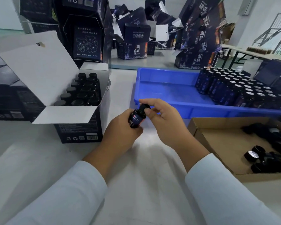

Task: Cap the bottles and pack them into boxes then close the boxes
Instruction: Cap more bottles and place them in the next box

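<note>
My left hand (120, 132) grips a small dark bottle (136, 118) by its body, tilted, over the white table. My right hand (162, 117) pinches the black cap (143, 107) on the bottle's neck between thumb and fingers. To the left stands an open dark box (78, 127) with white flaps up, holding several capped bottles (83, 91). The blue tray (165, 91) behind my hands holds several uncapped bottles (237, 88) with silver seals at its right end. A brown cardboard box (217, 143) at the right holds loose black caps (256, 156).
Stacks of dark printed boxes (88, 38) rise at the back left and back right (199, 38), some open and leaning. More flat dark boxes (5, 95) lie at the far left. A folding table (243, 52) stands far right.
</note>
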